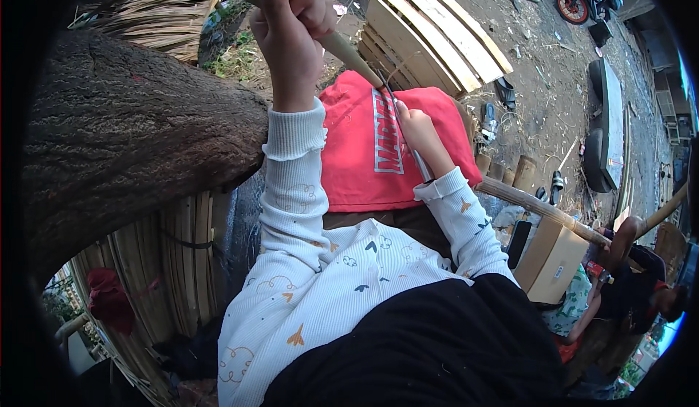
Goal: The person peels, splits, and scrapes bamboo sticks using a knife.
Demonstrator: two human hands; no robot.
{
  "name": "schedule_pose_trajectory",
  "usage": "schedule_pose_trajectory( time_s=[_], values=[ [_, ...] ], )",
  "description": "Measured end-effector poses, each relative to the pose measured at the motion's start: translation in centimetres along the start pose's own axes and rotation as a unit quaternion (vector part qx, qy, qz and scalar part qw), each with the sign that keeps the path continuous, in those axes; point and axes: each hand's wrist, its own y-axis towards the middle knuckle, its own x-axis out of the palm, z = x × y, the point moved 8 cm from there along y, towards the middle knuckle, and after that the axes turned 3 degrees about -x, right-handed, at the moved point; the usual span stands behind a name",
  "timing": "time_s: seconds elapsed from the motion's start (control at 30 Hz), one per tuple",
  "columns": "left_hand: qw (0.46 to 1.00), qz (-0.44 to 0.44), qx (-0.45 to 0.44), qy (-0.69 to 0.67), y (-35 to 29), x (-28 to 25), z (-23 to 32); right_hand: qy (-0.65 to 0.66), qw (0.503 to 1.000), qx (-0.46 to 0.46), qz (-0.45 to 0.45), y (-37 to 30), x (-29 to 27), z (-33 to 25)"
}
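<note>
My left hand [291, 39] is raised at the upper middle, its fingers wrapped round a pale green bamboo stick [351, 57]. The stick slants down to the right, and its lower end meets a long thin knife [388, 92]. My right hand [421, 134] is closed on this knife, whose rear part runs back under my wrist. A thin curled shaving [397, 70] stands out where blade and stick meet. Beneath both lies a red cloth [349, 170] with printed lettering, spread over my lap.
A thick tree trunk [145, 119] fills the left side. Stacked pale planks [429, 36] lie ahead. To the right are a bamboo pole [542, 209], a cardboard box [550, 261], a black phone [518, 244] and another person [644, 276]. Sandals [489, 121] and a motorcycle [575, 3] stand farther off.
</note>
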Motion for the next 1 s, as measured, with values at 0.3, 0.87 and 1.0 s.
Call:
schedule_pose_trajectory(
  time_s=[0.3,0.87,1.0],
  values=[
    [1.000,0.024,-0.011,0.009,0.4,-0.2,0.1,0.324,0.929,0.142,-0.108,-1.3,3.0,2.4],
    [0.999,0.053,0.002,0.009,0.4,-0.7,0.0,-0.037,0.996,-0.048,0.059,-1.5,0.3,-1.4],
    [0.998,0.058,-0.003,0.008,0.6,-0.7,0.1,0.006,0.997,0.075,-0.011,0.1,2.2,1.8]
  ],
)
